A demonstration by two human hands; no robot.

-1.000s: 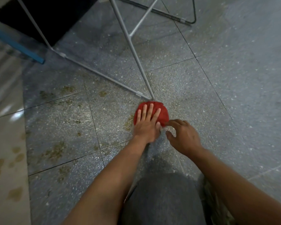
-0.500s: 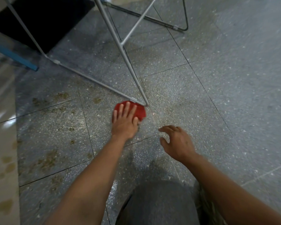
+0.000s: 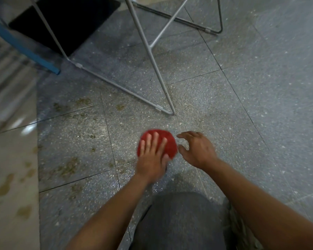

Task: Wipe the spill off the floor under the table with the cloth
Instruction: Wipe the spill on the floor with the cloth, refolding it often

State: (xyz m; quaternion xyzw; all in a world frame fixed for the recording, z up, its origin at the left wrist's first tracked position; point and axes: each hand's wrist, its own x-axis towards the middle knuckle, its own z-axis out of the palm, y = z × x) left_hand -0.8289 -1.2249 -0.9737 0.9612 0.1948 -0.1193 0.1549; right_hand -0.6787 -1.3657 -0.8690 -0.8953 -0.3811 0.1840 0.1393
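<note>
A round red cloth [image 3: 170,143] lies on the grey speckled floor, a little in front of the foot of the metal table frame [image 3: 171,112]. My left hand [image 3: 152,158] presses flat on the cloth with fingers spread, covering its left half. My right hand [image 3: 197,150] rests just right of the cloth, fingers curled and apart, holding nothing. Greenish-brown spill patches [image 3: 69,166] dot the tiles to the left of the cloth, with more spill patches [image 3: 83,101] farther back near the frame's floor bar. The tile below my left wrist looks wet and shiny.
Thin grey table legs [image 3: 148,51] cross ahead, joined by a floor bar. A blue bar [image 3: 23,49] and a black mat [image 3: 70,20] lie at the back left. A beige floor strip [image 3: 11,177] with stains runs along the left. My knee [image 3: 179,222] is at the bottom.
My left hand has slid the cloth from the table frame's foot back toward me and to the right, ending beside my right hand, which has barely shifted.
</note>
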